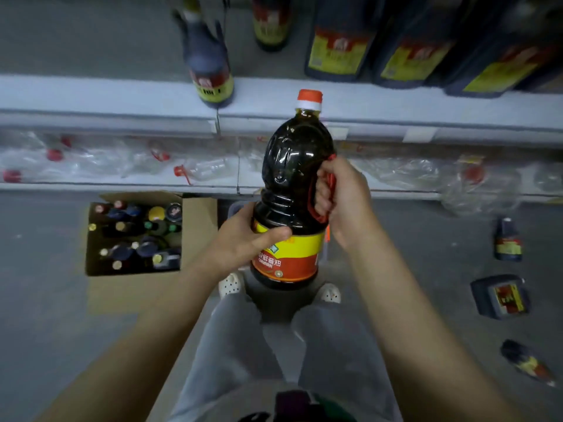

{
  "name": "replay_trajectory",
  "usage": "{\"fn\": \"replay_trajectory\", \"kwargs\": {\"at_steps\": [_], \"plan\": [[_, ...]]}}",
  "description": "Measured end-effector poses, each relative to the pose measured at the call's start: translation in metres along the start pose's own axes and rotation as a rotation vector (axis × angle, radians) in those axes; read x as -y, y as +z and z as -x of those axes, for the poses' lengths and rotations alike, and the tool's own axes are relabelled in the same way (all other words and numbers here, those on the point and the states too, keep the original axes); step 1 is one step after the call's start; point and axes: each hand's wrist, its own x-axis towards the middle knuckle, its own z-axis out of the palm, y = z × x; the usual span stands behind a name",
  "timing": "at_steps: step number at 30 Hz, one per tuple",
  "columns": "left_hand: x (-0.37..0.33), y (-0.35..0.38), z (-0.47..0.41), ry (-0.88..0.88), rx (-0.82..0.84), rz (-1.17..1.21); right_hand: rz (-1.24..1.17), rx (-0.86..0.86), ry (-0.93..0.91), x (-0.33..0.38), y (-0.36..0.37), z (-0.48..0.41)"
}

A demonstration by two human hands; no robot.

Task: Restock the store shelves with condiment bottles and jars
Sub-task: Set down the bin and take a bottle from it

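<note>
Big soy sauce bottle (291, 190) was up, both hands on it!
Right hand (341, 196) clamped the red handle, left hand (243, 239) gripped the label; cap pointed at the shelf (122, 95) just ahead.

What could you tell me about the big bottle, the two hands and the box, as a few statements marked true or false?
1. The right hand grips the big dark bottle by its red handle. True.
2. The left hand hangs idle beside the bottle. False: it holds the bottle at its yellow label.
3. The bottle's cap is missing. False: an orange cap sits on it.
4. The cardboard box on the floor holds bottles. True.
5. The big bottle stands on the shelf. False: both hands hold it up in front of the shelf.
</note>
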Motion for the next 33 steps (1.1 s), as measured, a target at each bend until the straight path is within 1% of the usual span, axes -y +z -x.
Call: {"fn": "replay_trajectory", "kwargs": {"at_steps": [1,3,6,9,14,18,20,22,27,33], "plan": [[-0.021,-0.005,0.022,0.034,-0.018,0.005,0.029,0.023,-0.047,0.024,0.011,0.023],[-0.037,-0.010,0.044,0.065,-0.062,0.035,0.089,0.024,-0.091,0.046,0.026,0.046],[-0.065,-0.019,0.074,0.101,-0.127,0.068,0.232,-0.031,-0.234,0.071,0.048,0.074],[-0.089,-0.034,0.088,0.179,-0.115,0.094,0.342,-0.089,-0.365,0.095,0.066,0.094],[-0.130,-0.059,0.094,0.315,-0.062,0.117,0.291,-0.124,-0.495,0.135,0.089,0.124],[-0.160,-0.064,0.095,0.416,-0.077,0.100,0.253,-0.119,-0.590,0.163,0.094,0.149],[-0.174,-0.062,0.097,0.457,-0.099,0.091,0.241,-0.122,-0.626,0.175,0.090,0.161],[-0.190,-0.055,0.102,0.498,-0.102,0.066,0.278,-0.133,-0.664,0.188,0.082,0.170],[-0.223,-0.024,0.110,0.575,-0.153,0.040,0.289,-0.126,-0.692,0.219,0.050,0.186],[-0.258,0.050,0.110,0.634,-0.176,0.004,0.294,-0.049,-0.706,0.253,-0.029,0.198]]}}
